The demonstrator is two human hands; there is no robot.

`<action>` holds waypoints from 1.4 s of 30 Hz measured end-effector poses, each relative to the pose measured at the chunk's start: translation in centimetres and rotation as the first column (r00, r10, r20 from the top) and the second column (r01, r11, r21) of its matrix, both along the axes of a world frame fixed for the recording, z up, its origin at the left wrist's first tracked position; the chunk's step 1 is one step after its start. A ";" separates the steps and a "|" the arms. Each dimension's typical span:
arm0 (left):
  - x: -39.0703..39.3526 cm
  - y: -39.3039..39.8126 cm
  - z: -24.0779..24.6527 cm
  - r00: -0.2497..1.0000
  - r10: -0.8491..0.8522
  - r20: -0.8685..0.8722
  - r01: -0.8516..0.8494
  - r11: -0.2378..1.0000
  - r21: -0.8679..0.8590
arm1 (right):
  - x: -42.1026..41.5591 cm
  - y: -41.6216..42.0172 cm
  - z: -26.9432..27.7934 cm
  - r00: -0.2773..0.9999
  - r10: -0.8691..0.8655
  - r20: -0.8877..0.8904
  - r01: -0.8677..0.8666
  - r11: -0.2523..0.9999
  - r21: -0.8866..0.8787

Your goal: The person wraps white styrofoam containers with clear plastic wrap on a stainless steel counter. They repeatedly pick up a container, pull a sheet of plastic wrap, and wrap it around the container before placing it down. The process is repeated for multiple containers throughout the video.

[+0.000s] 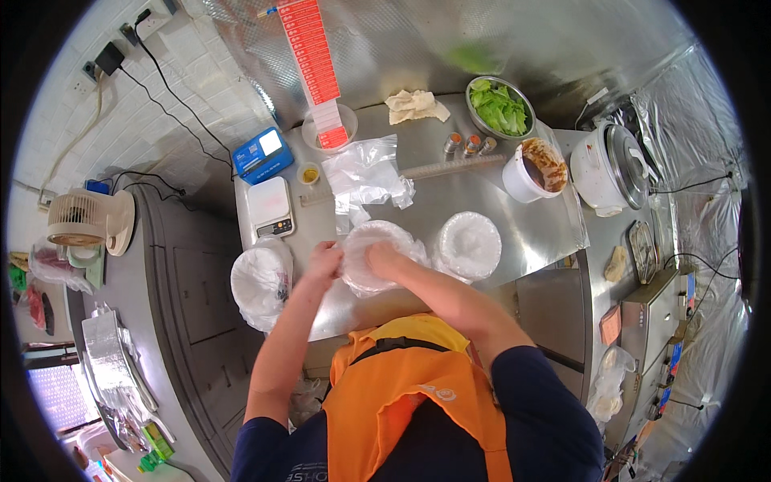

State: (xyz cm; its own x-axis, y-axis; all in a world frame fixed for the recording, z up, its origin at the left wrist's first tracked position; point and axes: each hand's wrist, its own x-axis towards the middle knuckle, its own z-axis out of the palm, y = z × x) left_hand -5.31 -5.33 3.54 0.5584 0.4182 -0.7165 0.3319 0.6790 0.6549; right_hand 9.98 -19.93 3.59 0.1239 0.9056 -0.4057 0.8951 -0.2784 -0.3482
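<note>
A round container [376, 283] lined with a thin clear plastic bag [397, 235] stands at the table's front edge before me. My left hand [326, 260] pinches the bag's edge at the container's left side. Down inside the lined container is my right hand [385, 261]; its fingertips are hidden, so any hold there cannot be made out. To its right sits another round container [470, 246], covered with clear plastic. On the left a bag-lined bin [260, 282] stands close to my left forearm.
Behind lie crumpled clear plastic bags [364, 175] and a digital scale [271, 208]. A blue device [263, 155] stands at the back left. Farther right are shakers [471, 144], a lettuce bowl [500, 108], a sauce-stained white bucket [533, 172] and a lidded white cooker [608, 169].
</note>
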 end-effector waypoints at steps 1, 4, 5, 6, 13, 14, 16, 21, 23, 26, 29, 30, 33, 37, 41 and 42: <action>-1.6 2.1 -1.8 0.992 -0.124 0.032 0.127 0.989 -0.082 | -0.2 0.8 -2.4 1.000 -0.005 -0.030 0.008 0.997 0.078; 0.0 -1.6 10.1 0.945 0.228 0.236 -0.328 0.676 0.660 | 0.9 1.9 -6.7 0.980 -0.053 -0.190 0.119 0.927 0.355; 1.0 -3.3 13.1 0.974 -0.010 0.228 -0.196 0.476 0.857 | 0.5 1.4 -7.6 0.965 -0.045 -0.258 0.157 0.887 0.434; 2.0 -5.3 14.6 0.962 -0.231 0.146 -0.096 0.213 0.972 | -0.2 0.3 -8.8 0.944 -0.029 -0.327 0.199 0.843 0.499; 4.1 -8.9 1.0 0.670 -0.450 -0.591 0.600 -0.141 0.788 | -1.5 -4.4 -5.6 0.882 -0.075 -0.466 0.299 0.853 0.429; 3.3 -8.7 0.4 0.512 -0.472 -0.717 0.665 -0.311 0.679 | -1.7 -5.3 -4.5 0.900 -0.087 -0.426 0.263 0.889 0.374; 1.5 -9.4 0.6 0.488 -0.447 -0.750 0.646 -0.393 0.655 | -1.0 -5.4 1.1 0.957 -0.023 -0.288 0.087 0.974 0.211; 1.6 -10.6 0.9 0.350 -0.374 -0.859 0.700 -0.505 0.505 | -3.2 -5.8 -6.8 0.955 -0.239 -0.175 0.266 0.952 0.153; 1.5 -11.0 0.7 0.363 -0.376 -0.853 0.697 -0.497 0.516 | -3.1 -5.9 -6.5 0.902 -0.285 -0.324 0.336 0.935 0.115; 1.1 -10.9 1.0 0.469 -0.409 -0.783 0.655 -0.434 0.619 | -1.5 -6.3 -0.7 0.921 -0.075 -0.382 0.178 0.953 0.244; 1.6 -10.7 3.3 0.274 -0.447 -0.851 0.764 -0.436 0.475 | -0.2 -7.3 5.9 0.990 0.055 0.131 -0.117 0.834 0.539; 2.2 -10.3 4.5 0.154 -0.446 -0.882 0.812 -0.452 0.370 | 1.1 -7.0 9.0 0.964 -0.042 0.262 -0.137 0.767 0.626; 2.0 -9.4 6.4 0.616 -0.239 -0.750 0.559 -0.539 0.631 | 4.6 -8.1 6.8 0.980 -0.108 0.164 0.016 0.877 0.481; 1.9 -5.7 4.4 0.713 -0.390 -0.583 0.656 0.077 0.751 | 6.2 -6.9 3.0 0.940 -0.262 -0.217 0.332 0.848 0.413; 0.7 -3.4 3.0 0.602 -0.488 -0.633 0.773 0.157 0.614 | 7.5 -6.3 1.0 0.898 -0.310 -0.313 0.416 0.832 0.368; 0.2 -3.2 2.4 0.596 -0.550 -0.585 0.792 0.284 0.540 | 7.8 -6.5 0.6 0.894 -0.307 -0.325 0.418 0.834 0.361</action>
